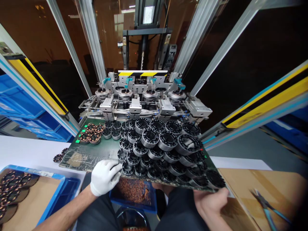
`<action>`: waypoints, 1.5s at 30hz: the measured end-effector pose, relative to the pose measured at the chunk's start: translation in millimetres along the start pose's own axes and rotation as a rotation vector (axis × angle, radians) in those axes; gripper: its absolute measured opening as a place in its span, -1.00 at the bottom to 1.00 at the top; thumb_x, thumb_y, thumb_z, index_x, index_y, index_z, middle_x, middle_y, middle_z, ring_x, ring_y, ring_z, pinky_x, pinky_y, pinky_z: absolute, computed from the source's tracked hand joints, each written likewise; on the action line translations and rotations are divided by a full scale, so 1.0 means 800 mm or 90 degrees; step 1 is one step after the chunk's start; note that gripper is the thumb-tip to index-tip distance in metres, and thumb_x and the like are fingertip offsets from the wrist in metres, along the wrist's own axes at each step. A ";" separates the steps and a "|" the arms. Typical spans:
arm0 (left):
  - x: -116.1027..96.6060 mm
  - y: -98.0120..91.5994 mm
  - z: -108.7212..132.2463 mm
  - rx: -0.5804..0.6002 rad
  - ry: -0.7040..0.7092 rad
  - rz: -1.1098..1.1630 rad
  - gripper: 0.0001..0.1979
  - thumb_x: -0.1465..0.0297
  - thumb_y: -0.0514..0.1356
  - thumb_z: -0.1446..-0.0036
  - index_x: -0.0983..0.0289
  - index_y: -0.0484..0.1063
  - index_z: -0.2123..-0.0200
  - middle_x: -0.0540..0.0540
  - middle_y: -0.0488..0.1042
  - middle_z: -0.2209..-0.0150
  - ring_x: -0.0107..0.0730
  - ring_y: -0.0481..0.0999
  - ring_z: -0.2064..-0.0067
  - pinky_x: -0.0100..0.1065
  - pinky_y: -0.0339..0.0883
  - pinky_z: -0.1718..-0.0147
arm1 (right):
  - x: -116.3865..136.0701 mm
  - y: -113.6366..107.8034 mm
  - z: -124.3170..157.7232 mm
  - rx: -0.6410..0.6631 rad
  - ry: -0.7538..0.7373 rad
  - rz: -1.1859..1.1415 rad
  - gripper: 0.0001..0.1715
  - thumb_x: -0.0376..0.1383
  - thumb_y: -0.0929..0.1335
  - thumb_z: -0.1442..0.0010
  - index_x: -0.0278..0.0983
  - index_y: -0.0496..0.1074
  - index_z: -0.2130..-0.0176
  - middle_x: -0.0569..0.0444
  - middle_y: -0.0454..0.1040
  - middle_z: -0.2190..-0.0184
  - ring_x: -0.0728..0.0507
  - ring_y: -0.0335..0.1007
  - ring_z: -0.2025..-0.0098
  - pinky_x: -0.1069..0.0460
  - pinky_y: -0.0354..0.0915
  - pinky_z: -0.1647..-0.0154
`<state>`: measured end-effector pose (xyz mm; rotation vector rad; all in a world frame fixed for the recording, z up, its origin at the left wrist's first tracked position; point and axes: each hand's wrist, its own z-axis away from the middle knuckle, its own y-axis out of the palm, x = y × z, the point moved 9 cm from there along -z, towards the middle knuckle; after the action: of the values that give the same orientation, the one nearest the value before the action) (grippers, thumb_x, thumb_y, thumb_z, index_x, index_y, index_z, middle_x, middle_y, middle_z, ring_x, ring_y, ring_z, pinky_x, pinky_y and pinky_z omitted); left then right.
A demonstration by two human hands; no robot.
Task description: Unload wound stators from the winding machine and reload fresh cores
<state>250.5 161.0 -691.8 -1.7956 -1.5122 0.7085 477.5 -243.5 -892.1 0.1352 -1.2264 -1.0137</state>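
- Bare stators [167, 147] are crowding the surface [108, 151]'s right edge, fewer wound stators [94, 138] its far-left corner.
- Left hand [105, 177] is half-curling its fingers, right hand [211, 202] hiding its; holds unclear.

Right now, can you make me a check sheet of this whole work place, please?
Surface: green board, scuffed at its near left.
Job's things: black-and-silver rings piled toward the right; copper-wound rings at the far left.
Clutter: pliers on cardboard; copper-coloured bits in a blue tray below.
Hands: left hand, gloved, beside the nearest rings; right hand, bare, at the board's near right corner.
Cables: thin pale lines along the machine.
Surroundings: blue bins at left.
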 end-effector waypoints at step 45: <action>0.003 0.003 0.005 -0.002 0.001 0.005 -0.73 0.34 0.10 -0.60 0.16 0.63 -0.06 0.11 0.73 0.05 -0.11 0.70 0.09 -0.12 0.48 0.11 | -0.004 -0.004 -0.002 -0.004 0.011 0.008 -0.71 -0.11 0.34 -0.10 -0.15 0.59 0.24 0.01 0.74 0.13 -0.27 0.74 -0.01 -0.01 0.66 0.50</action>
<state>249.1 163.5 -695.9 -1.8049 -1.5068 0.7097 477.0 -244.1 -896.8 0.1305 -1.2073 -1.0035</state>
